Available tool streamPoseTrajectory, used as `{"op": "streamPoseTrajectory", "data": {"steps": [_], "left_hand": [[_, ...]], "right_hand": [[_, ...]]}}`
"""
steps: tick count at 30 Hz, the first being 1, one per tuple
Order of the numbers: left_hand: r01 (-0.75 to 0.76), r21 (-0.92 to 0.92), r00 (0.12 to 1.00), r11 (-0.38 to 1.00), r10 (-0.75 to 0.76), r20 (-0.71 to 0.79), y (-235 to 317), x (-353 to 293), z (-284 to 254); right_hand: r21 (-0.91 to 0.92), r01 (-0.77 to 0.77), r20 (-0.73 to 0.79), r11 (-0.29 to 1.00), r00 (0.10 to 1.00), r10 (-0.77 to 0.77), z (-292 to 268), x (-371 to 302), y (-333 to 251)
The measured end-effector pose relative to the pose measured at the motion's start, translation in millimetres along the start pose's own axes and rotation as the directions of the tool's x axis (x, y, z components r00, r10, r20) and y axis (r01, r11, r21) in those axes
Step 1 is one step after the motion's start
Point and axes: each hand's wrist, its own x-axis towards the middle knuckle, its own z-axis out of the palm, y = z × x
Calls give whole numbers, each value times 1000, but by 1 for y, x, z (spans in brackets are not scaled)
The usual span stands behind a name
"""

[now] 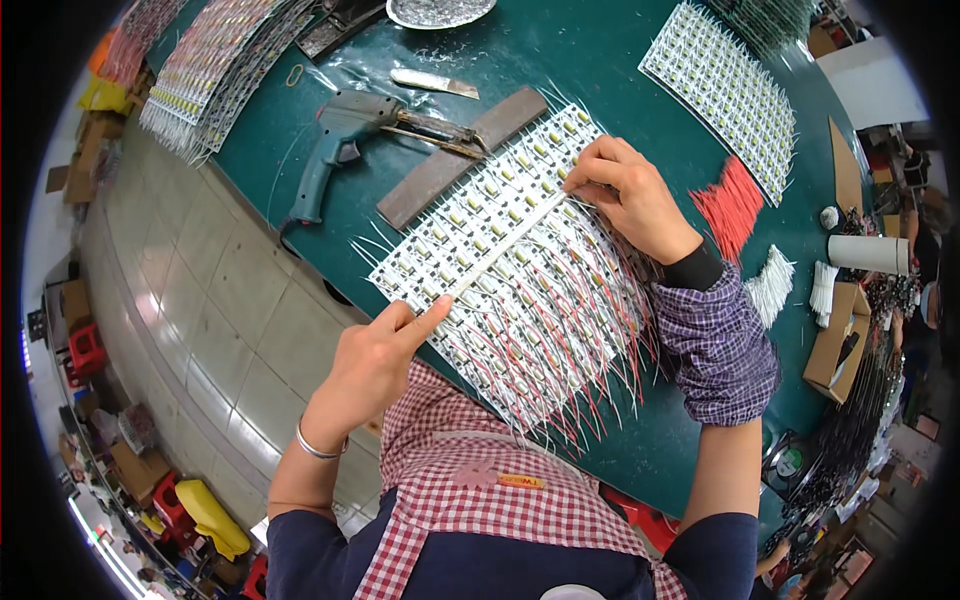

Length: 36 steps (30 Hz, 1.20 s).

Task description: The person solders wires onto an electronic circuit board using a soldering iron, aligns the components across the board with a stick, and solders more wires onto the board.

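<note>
Gingham apron [550, 517] foremost, left hand [378, 352] presses, right hand [632, 196] pinches a white strip [510, 243], apparently aligning it, with even pressing needed next.

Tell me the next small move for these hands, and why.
Probably press the far end of the pale strip flat with the right hand: its fingertips are at that end, the left hand has its index fingertip at the near end, and the strip lies across the circuit panel between them.
</note>
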Motion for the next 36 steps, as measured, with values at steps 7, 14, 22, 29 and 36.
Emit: {"op": "streamPoseTrajectory", "data": {"steps": [7,14,22,29,36], "left_hand": [[-41,-6,999,999,41,25,-1,4,-2],[195,-685,969,702,-247,23,-19,-7,7],[57,-924,971,377,-235,-36,-36,-10,16],[75,-928,972,365,-235,-14,-40,-10,18],[63,-921,977,385,-214,-22,-40,-10,19]], "right_hand": [[-93,-6,82,996,997,13,-11,0,-10],[-153,-87,-652,984,757,-35,11,-14,-67],[-15,-31,-352,999,936,24,60,-26,-87],[-137,-81,-172,987,983,57,67,-21,-90],[-261,-95,-173,961,984,50,75,-18,-92]]}}
